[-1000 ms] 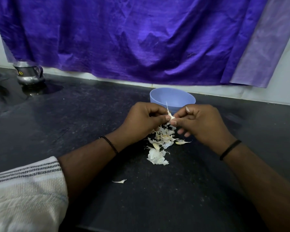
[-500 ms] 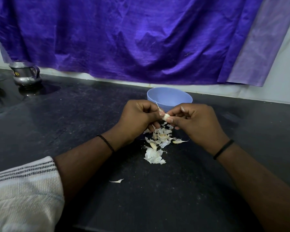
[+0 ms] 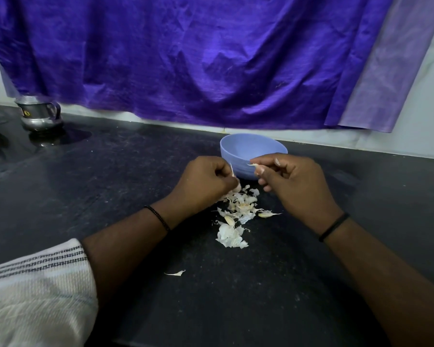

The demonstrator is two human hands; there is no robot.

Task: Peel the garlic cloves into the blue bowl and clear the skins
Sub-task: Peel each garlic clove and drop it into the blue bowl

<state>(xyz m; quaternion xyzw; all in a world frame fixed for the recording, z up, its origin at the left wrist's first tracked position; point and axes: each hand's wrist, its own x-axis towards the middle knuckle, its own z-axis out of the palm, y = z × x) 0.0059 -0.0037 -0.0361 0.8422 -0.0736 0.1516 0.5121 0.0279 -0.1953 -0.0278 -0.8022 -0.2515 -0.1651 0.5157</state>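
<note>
Currently, notes by item:

Left hand (image 3: 205, 181): fingers curled, pinching a garlic clove (image 3: 236, 187) at the fingertips, with a thin strip of skin standing up from the grip.
Right hand (image 3: 293, 181): thumb and forefinger pinch a torn skin sliver (image 3: 253, 165) just in front of the blue bowl (image 3: 246, 151); the other fingers are loosely curled.
Bowl: near the wall, just behind both hands; contents cannot be told from this angle.
Skin pile (image 3: 236, 216): loose on the dark counter (image 3: 110, 184) below the hands, 1 stray flake (image 3: 175, 273) lying nearer the body.
Handling, clove: judged small, light, firm, likely slick once bare; best held at the ends, nail working at the root tip.
Handling, skins: judged papery, brittle, weightless, prone to cling and scatter; sweep together with a flat palm rather than pick singly.
</note>
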